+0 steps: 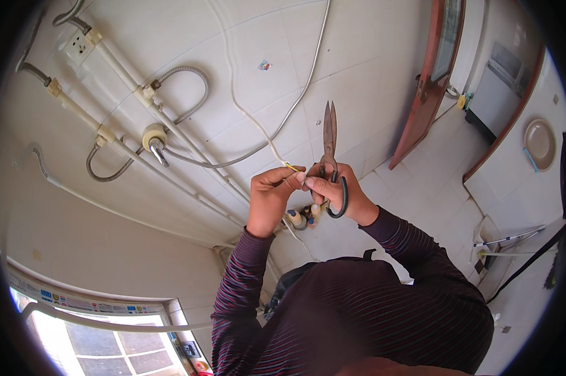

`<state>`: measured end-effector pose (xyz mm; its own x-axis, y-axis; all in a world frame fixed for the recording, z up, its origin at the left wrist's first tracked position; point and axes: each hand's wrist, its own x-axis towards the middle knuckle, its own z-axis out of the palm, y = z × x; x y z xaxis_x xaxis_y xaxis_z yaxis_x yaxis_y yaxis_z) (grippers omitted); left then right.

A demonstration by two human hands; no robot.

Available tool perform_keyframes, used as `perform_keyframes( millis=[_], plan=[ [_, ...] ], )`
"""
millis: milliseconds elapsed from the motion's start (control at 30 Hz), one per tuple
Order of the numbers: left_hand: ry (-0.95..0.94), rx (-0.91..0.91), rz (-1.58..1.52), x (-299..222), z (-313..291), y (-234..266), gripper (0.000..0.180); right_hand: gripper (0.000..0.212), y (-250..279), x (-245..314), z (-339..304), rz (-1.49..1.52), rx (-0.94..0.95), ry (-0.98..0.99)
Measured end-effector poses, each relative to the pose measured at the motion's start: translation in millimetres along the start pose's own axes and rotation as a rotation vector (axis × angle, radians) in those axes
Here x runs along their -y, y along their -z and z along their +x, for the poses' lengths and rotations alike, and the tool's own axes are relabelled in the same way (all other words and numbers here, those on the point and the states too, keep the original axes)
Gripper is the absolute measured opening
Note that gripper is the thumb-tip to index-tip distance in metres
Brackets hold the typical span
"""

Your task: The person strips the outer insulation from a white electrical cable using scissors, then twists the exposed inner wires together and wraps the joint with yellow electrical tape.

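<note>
My left hand (272, 195) pinches the end of a white cable (253, 119), where a thin yellow wire (291, 167) shows above the fingertips. The cable runs up along the tiled wall. Rusty scissors (329, 135) with black handles sit in my right hand (345, 193), blades pointing up and nearly closed together. My right thumb and fingertips meet the left fingertips at the wire end. Exactly what lies between the fingertips is hidden.
Pale pipes (183, 135) with flexible metal hoses and a tap (156, 144) run along the wall at left. Bottles (297, 218) stand below my hands. A reddish door (421, 100) stands ajar at right. A basin (540, 144) hangs at far right; a window (117, 344) is at lower left.
</note>
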<state>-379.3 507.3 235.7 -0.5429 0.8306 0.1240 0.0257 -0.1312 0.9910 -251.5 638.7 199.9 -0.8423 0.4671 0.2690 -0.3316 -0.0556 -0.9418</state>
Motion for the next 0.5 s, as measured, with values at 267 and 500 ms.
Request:
perform_keyframes(
  millis=[267, 500],
  plan=[
    [-0.573, 0.015, 0.657, -28, 18, -29, 0.02, 0.015, 56, 32, -2, -0.05, 0.09, -0.119],
    [-0.309, 0.179, 0.555, -11, 44, -54, 0.009, 0.015, 84, 55, 17, 0.044, -0.019, 0.054]
  ],
)
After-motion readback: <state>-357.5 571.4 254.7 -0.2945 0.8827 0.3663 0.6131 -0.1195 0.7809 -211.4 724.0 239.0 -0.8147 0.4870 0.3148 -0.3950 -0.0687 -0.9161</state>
